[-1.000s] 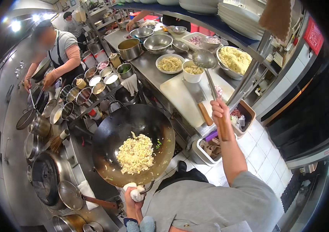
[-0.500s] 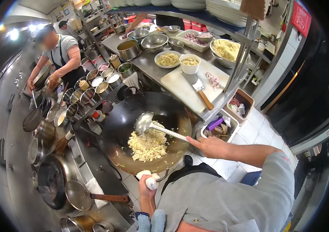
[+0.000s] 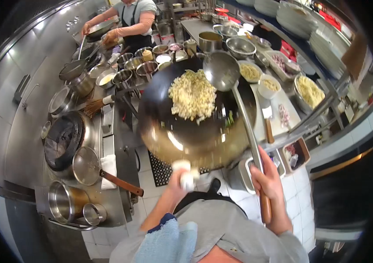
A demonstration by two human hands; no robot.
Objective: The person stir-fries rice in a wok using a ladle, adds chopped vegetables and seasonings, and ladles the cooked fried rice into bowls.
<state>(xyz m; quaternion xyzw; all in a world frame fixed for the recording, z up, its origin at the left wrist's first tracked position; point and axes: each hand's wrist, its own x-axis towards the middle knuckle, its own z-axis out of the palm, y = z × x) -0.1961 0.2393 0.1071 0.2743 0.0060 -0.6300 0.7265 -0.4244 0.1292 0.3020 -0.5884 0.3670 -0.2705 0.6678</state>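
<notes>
My left hand [image 3: 175, 183] is closed around a white cloth [image 3: 187, 179] at the near rim of the large wok [image 3: 182, 147]; the wok's ear handle under the cloth is hidden. The wok is raised and tilted. A clump of pale yellow fried rice [image 3: 191, 98] sits high inside it, with bits of green beside it. In my right hand [image 3: 272, 184] is a long steel ladle [image 3: 245, 118] with a wooden grip. Its round bowl hangs over the wok's far right side, above the surface and apart from most of the rice.
A co-worker [image 3: 136, 24] handles a pan at the back left. Sauce pots [image 3: 147, 68] line the stove beyond the wok. To the right are a cutting board [image 3: 283, 105] with a cleaver [image 3: 268, 125] and waste bins [image 3: 295, 153]. A strainer [image 3: 86, 166] lies at left.
The wok has been lifted and tilted, with the rice shifted up toward its far side. My right hand has swung the ladle off the rice to the right. The view has turned.
</notes>
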